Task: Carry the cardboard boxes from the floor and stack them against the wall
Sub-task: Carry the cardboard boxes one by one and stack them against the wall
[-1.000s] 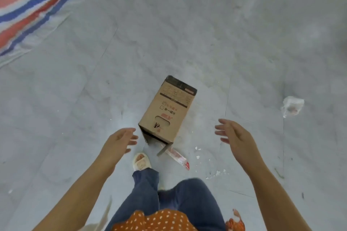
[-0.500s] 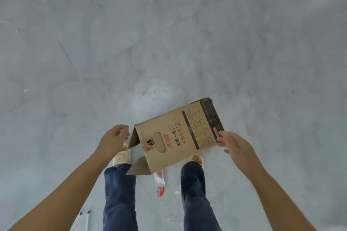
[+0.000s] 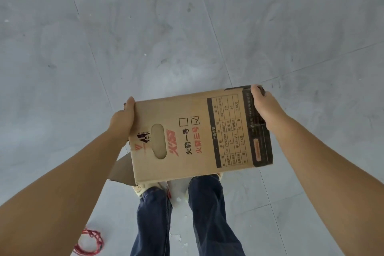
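Grey tiled floor (image 3: pixel 187 27) below; cardboard box (image 3: pixel 199 135) held clear of it above the feet, long axis left to right. Left hand (image 3: pixel 122 119) grips the flap end, right hand (image 3: pixel 264 108) clamps the far dark-printed end. Loose flap (image 3: pixel 121 170) hangs lower left. Red cord (image 3: pixel 91 242) lies on floor. No wall in view.
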### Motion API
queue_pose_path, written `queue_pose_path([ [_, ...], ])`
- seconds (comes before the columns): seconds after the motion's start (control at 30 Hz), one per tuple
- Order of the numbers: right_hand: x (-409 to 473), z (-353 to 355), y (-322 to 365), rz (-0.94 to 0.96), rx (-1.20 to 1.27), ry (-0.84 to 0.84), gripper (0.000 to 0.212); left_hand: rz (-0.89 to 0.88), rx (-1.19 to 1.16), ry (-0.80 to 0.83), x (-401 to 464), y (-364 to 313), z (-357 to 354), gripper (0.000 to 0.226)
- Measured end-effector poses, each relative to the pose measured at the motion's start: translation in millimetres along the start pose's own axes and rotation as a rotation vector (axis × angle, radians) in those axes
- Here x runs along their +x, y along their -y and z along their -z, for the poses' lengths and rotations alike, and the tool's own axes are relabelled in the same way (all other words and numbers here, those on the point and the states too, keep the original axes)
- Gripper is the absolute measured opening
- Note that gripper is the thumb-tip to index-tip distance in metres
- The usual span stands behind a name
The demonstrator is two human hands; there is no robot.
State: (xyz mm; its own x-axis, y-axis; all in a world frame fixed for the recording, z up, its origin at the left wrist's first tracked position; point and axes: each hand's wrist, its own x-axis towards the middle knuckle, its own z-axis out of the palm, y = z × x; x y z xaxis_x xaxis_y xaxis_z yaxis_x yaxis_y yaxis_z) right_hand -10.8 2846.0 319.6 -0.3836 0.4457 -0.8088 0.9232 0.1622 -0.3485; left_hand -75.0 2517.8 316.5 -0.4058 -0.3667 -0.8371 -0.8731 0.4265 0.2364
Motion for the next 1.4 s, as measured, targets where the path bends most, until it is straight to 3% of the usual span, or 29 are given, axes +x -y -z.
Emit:
queue_pose_path([
  [0.1, -11, -6, -7, -0.001, 0.041, -0.009, 0.054, 0.085, -0.204, 0.022, -5, 22, 0, 0.061],
  [0.3, -85, -9, -30, -0.128, 0.224, 0.037, 0.063, 0.070, -0.311, -0.015, -38, 62, 34, 0.070],
  [0.53, -210, -33, 33, -0.197, 0.319, 0.184, 0.054, 0.111, -0.511, -0.053, -113, 85, 171, 0.052],
  [0.77, -357, -94, 148, 0.053, 0.165, 0.299, 0.035, 0.080, -0.795, -0.177, -201, 146, 337, 0.035],
  [1.03, -495, -199, 244, 0.424, 0.089, 0.445, 0.029, -0.016, -1.162, -0.378, -262, 225, 490, 0.030],
  [1.4, -605, -331, 364, 0.676, 0.018, 0.593, 0.037, -0.135, -1.409, -0.620, -277, 261, 626, 0.031],
])
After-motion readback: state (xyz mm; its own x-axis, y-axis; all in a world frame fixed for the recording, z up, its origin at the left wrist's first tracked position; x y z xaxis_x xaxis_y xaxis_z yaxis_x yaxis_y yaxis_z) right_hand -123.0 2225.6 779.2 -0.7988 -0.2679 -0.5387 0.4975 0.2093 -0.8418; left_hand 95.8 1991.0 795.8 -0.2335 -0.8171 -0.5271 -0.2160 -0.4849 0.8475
